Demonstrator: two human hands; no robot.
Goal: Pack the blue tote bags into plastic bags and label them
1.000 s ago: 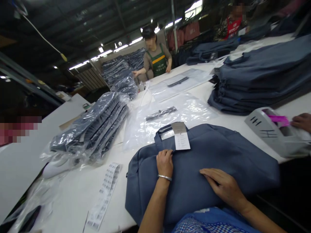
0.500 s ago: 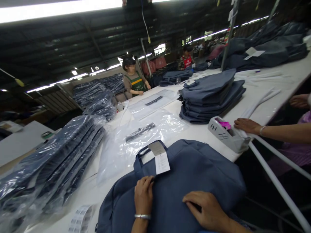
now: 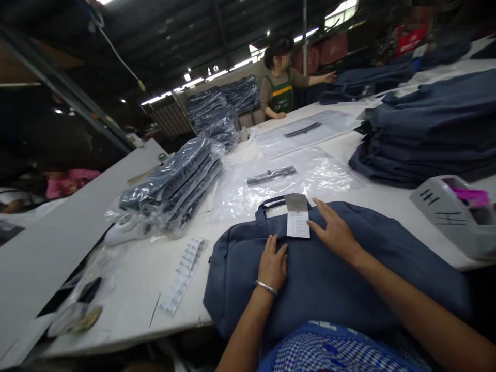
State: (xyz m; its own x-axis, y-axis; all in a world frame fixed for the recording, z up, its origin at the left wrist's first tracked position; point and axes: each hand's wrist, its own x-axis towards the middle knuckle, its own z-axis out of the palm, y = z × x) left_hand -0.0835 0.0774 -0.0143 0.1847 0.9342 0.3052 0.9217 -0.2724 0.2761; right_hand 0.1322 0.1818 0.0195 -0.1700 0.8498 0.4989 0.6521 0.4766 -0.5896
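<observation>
A dark blue fabric bag [image 3: 329, 281] lies flat in front of me, its carry handle [image 3: 261, 213] toward the far side. From the handle hangs a paper hang tag [image 3: 298, 225], grey on top and white with small print below. My left hand [image 3: 273, 263], with a silver bangle at the wrist, rests on the bag left of the tag, fingers laid out. My right hand [image 3: 335, 232] is spread at the tag's right edge, thumb beside it; whether it touches the tag I cannot tell. Neither hand grips anything.
Clear plastic bags [image 3: 318, 175] lie behind the blue bag on the white table [image 3: 135, 294]. Plastic-wrapped bags [image 3: 182, 181] and a label strip [image 3: 184, 274] are left. Stacked blue bags [image 3: 434, 134] and a grey holder [image 3: 445, 217] stand right. A co-worker [image 3: 281, 82] stands across.
My view has swung left. My right hand has moved from the bag's front panel up to the hang tag and its fingers have stretched out. The co-worker's arm now reaches sideways.
</observation>
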